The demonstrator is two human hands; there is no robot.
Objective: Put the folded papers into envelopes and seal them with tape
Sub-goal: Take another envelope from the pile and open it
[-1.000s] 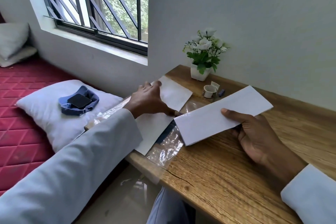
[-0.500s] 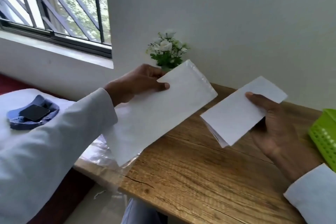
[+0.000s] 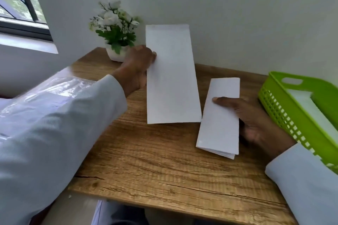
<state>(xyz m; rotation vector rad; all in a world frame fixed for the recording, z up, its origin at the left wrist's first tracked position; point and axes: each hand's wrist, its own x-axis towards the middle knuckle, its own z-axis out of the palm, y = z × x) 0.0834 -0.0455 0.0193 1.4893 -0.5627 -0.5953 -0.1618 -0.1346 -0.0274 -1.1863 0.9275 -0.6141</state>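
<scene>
My left hand (image 3: 138, 65) holds a long white envelope (image 3: 172, 78) by its left edge, upright above the middle of the wooden desk (image 3: 155, 160). To its right, my right hand (image 3: 254, 120) grips a folded white paper (image 3: 219, 117), thumb on top, with the layered fold edges showing at its near end. Envelope and paper stand side by side, almost touching at the envelope's lower right corner. No tape is in view.
A green plastic basket (image 3: 285, 115) with white sheets inside sits at the desk's right edge. A small white pot of white flowers (image 3: 115, 31) stands at the back left by the wall. Clear plastic wrap (image 3: 60, 86) lies at the left edge, by my sleeve.
My left hand lifted the envelope off the pile at the left and swung it upright to the desk's middle. The folded paper turned lengthwise beside it. The view shifted right, revealing the green basket.
</scene>
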